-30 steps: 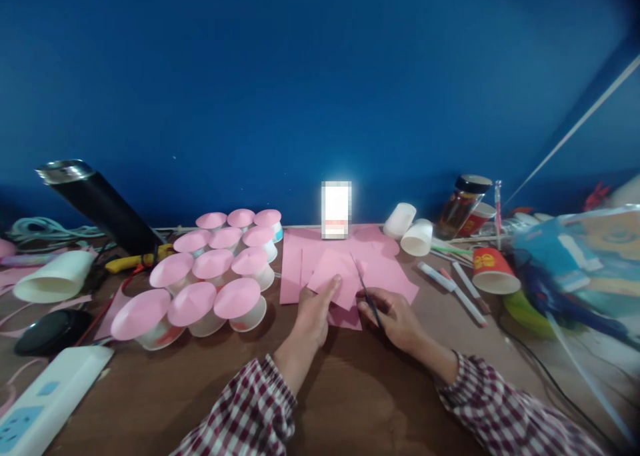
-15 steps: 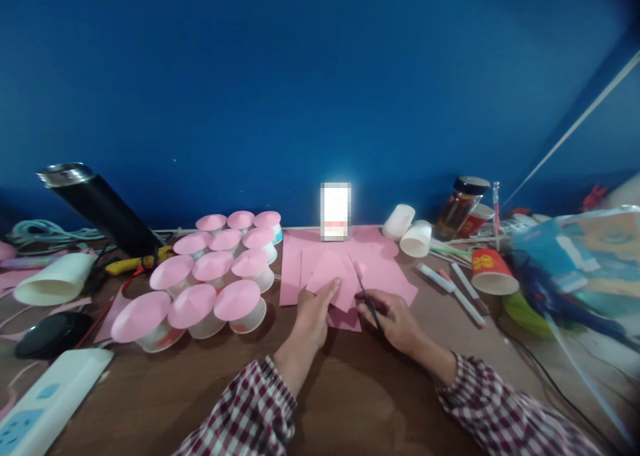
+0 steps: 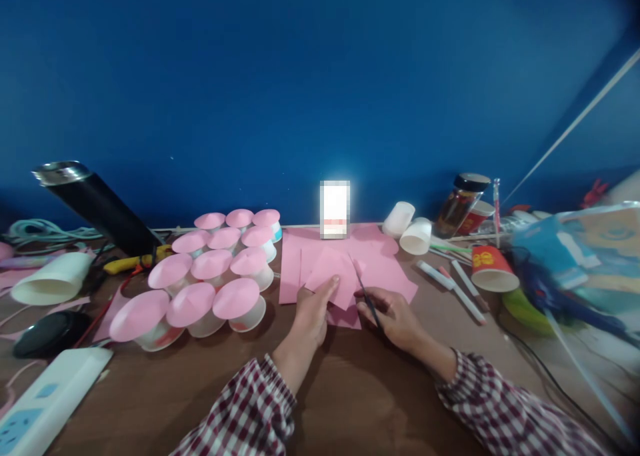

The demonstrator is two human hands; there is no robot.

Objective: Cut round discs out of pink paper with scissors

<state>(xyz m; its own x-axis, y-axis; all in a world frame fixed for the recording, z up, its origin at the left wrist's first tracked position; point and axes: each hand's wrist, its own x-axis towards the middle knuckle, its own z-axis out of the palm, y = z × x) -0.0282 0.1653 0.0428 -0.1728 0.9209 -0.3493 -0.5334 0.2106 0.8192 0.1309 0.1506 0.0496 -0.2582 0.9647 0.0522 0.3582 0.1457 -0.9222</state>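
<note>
My left hand point(image 3: 314, 311) lies on a small pink paper piece point(image 3: 333, 281) and presses it down with the fingertips on top of a spread of pink paper sheets point(image 3: 385, 269). My right hand point(image 3: 393, 316) is closed around a thin dark pen point(image 3: 364, 292), whose tip points up and away onto the same pink piece. Both wrists show checked red and white sleeves. Left of my hands stands a cluster of several white paper cups topped with pink paper cones point(image 3: 210, 276).
A black flask point(image 3: 95, 206), a lying white cup point(image 3: 47, 279), a black disc point(image 3: 43, 333) and a white power strip point(image 3: 47, 403) lie at the left. White cups point(image 3: 410, 229), a jar point(image 3: 460, 206), a red cup point(image 3: 493, 269), markers point(image 3: 460, 289) and blue packaging point(image 3: 580, 263) crowd the right. A lit phone point(image 3: 335, 209) leans on the blue wall.
Hardly anything has moved. My hands stay on the pink paper with the pen; only the camera view has shifted slightly.
</note>
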